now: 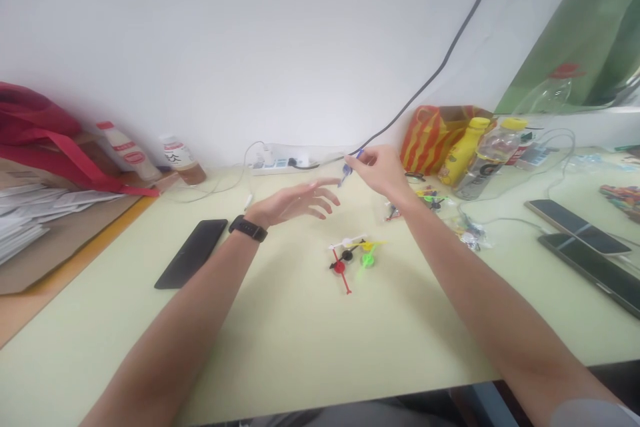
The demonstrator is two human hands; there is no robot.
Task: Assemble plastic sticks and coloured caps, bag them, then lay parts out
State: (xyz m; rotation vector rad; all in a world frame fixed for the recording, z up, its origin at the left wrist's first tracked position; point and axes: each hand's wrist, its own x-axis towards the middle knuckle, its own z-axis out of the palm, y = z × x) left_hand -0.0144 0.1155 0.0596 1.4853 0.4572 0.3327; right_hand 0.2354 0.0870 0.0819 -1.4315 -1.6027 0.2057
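Observation:
My right hand (381,172) is raised above the back of the table, thumb and fingers pinched on a small blue plastic spinner arrow (346,172). Open and with fingers stretched out, my left hand (295,203) reaches toward it from the left. Its index fingertip is close to the arrow's lower end; I cannot tell whether they touch. Below my hands, a cluster of similar spinner arrows lies on the table: red (339,267), black (347,255), green (368,259), yellow (368,245) and white (347,242).
More coloured small parts (436,200) lie beyond my right forearm. A black phone (193,253) rests by my left forearm, and two phones (577,225) (595,273) lie at right. Bottles (183,161) (487,160), a striped bag (425,137) and a power strip (275,161) stand along the wall.

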